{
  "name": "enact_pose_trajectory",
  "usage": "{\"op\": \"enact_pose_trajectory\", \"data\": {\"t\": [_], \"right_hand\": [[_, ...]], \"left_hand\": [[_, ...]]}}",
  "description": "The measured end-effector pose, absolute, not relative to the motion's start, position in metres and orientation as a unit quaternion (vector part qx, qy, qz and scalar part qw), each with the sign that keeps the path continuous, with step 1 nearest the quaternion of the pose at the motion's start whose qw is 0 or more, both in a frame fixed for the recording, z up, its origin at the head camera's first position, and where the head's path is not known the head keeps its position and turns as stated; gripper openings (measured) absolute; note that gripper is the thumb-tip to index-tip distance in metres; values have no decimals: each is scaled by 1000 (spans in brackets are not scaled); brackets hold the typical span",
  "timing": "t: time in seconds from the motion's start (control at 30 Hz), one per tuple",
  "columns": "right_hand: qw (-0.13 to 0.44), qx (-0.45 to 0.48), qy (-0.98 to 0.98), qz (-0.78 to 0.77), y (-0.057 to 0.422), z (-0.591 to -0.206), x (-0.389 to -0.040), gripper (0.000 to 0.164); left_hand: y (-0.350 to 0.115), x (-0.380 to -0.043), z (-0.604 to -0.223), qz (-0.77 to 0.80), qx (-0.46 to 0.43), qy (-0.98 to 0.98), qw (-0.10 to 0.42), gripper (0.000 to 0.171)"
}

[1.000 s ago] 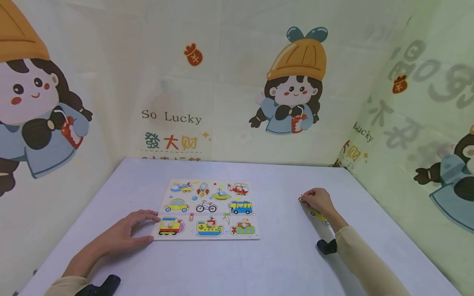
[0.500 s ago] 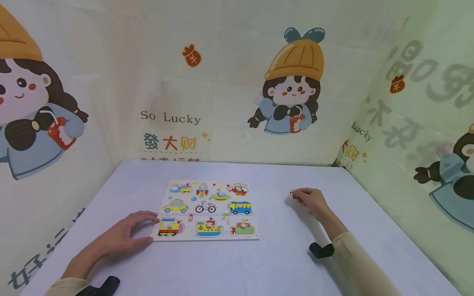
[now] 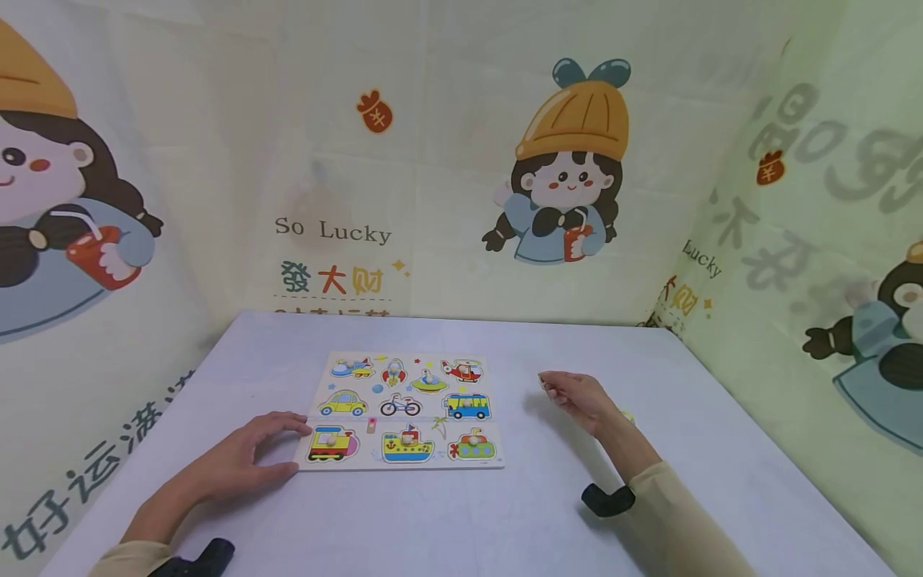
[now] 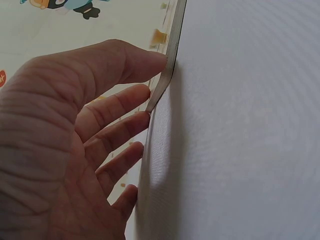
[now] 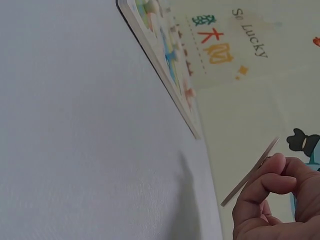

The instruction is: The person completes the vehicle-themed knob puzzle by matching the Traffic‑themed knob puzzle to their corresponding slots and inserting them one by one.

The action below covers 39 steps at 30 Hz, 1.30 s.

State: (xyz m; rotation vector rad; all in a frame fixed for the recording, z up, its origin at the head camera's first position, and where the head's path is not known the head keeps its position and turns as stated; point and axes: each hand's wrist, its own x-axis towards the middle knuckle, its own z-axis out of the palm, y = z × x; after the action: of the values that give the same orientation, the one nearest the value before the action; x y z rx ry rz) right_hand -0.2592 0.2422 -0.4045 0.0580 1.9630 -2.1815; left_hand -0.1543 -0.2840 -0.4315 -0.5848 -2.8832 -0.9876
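Note:
A knob puzzle board [image 3: 414,386] with vehicle pictures lies flat on the white table. My left hand [image 3: 238,455] touches its left edge, thumb and fingers spread apart and loosely bent; the left wrist view shows the thumb and fingertips against the board edge [image 4: 169,65]. To the right of the board, my right hand [image 3: 580,398] is held above the table and pinches a thin puzzle piece [image 5: 250,172] between thumb and fingers. That piece shows edge-on in the right wrist view, so its picture is hidden. The board shows a bicycle [image 3: 401,404] and a yellow car [image 3: 343,402].
A bit of a yellow piece [image 3: 629,417] shows behind my right wrist, mostly hidden. Black wrist devices [image 3: 608,500] are on both wrists. A printed cloth [image 3: 447,184] hangs behind the white table [image 3: 534,513] and along its sides.
My right hand has lifted the puzzle piece off the table at the right and moved left toward the board. The left hand stays at the board's edge.

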Motion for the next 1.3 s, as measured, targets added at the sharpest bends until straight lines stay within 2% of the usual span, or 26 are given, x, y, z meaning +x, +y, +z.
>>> {"op": "enact_pose_trajectory", "data": {"t": [0.17,0.47,0.9,1.0,1.2,1.3], "right_hand": [[138,10,625,-768,229,-404,-256,22],[165,15,634,-755,197,-407,-254,43],[203,-7,639,-742,148,-402,-250,48],[210,-24,640,-738,138,-402,-251,44],[220,-42,657,-720,115,-399,-250,23],[224,-45,666,-710,103,-398,-250,22]], "left_hand": [[-284,-155,-431,-311,-189,-931,17,46],[-285,-155,-431,-317,-194,-928,29,44],[-284,-155,-432,-313,-193,-930,24,45],[-284,-154,-431,-313,-191,-930,19,46],[-284,-154,-430,-314,-192,-930,17,46],[-284,-154,-430,-314,-191,-930,17,46]]}}
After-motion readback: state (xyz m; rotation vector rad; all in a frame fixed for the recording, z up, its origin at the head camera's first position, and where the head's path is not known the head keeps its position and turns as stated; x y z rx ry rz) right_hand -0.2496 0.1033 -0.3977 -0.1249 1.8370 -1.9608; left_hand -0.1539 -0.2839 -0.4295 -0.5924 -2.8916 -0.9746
